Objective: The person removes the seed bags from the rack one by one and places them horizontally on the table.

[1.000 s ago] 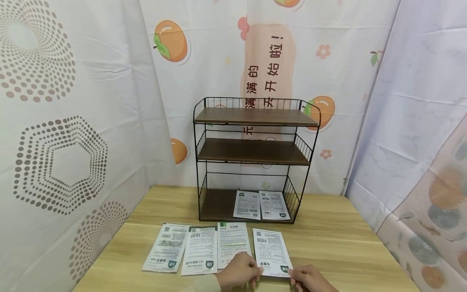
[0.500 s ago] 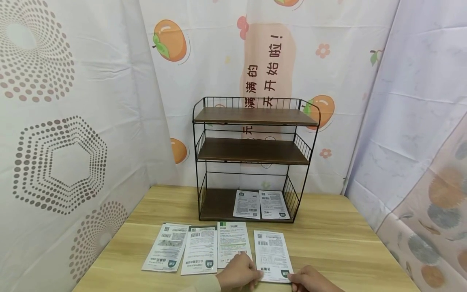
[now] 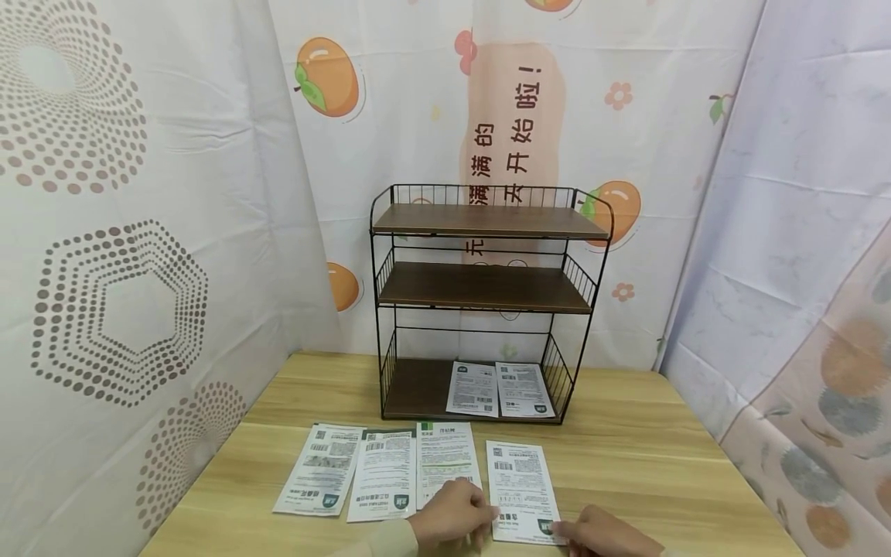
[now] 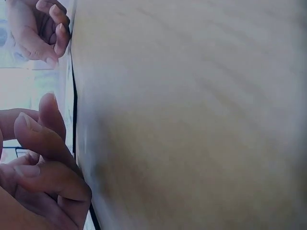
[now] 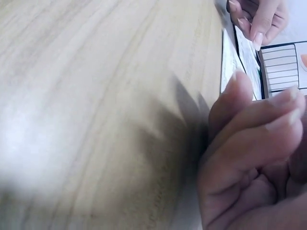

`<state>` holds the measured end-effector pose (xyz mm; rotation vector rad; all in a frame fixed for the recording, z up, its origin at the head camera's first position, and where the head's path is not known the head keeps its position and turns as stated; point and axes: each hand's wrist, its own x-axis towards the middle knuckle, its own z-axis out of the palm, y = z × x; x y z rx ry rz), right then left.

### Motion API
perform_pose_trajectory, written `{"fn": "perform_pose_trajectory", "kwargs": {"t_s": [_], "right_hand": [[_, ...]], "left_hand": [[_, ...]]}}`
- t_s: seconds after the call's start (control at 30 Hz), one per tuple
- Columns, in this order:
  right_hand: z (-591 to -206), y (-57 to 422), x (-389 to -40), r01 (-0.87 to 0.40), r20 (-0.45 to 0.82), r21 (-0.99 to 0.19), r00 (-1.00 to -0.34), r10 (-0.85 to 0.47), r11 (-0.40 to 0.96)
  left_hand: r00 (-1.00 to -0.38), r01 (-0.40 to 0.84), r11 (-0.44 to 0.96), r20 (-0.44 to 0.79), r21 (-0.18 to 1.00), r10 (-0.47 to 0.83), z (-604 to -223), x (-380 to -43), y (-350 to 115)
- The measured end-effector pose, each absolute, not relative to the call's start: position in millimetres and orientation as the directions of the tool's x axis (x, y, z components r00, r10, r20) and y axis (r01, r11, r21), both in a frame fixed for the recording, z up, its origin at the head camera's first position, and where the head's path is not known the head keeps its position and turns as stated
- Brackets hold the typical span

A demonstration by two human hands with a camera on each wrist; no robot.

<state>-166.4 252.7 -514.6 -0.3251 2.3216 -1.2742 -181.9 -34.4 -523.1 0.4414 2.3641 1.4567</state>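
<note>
A white seed packet (image 3: 520, 487) with printed text and a dark green logo lies on the wooden table before the rack. My left hand (image 3: 452, 512) is at its lower left edge, the tip of one digit just over the border and the other fingers curled beneath. At the near right corner, my right hand (image 3: 607, 534) holds the packet with the thumb on top. Neither wrist view shows the packet between the fingers clearly. In the left wrist view my left hand (image 4: 45, 167) has curled fingers; the right wrist view shows my right hand (image 5: 254, 158) likewise curled.
Left of the held packet lie a green-topped packet (image 3: 445, 456), another packet (image 3: 383, 480) and a third one (image 3: 319, 468). Behind them stands a black wire rack (image 3: 378, 340) with three brown shelves. Two packets, one at left (image 3: 473, 389), one at right (image 3: 525, 389), lie on its bottom shelf.
The packet between my hands has slid slightly toward me and its near edge has come down onto the table. Both hands keep nearly the same pose; the right one has shifted a little nearer.
</note>
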Motion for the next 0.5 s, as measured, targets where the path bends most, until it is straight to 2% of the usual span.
{"fn": "perform_pose_trajectory", "kwargs": {"t_s": [0.1, 0.27, 0.5], "right_hand": [[-511.9, 253.7, -171.1, 0.035, -0.28, -0.881, -0.842, -0.461, 0.472], [-506.8, 248.8, -180.4, 0.185, -0.345, -0.92, -0.803, -0.486, 0.347], [-498.6, 235.2, -198.7, 0.215, -0.356, -0.914, -0.831, -0.427, 0.344]], "left_hand": [[-0.897, 0.123, 0.413, -0.076, 0.902, 0.435, -522.1, -186.3, -35.3], [-0.902, 0.122, 0.355, -0.046, 0.927, 0.429, -519.5, -195.1, -39.2], [-0.922, 0.022, 0.277, -0.088, 0.961, 0.377, -511.6, -212.2, -49.2]]}}
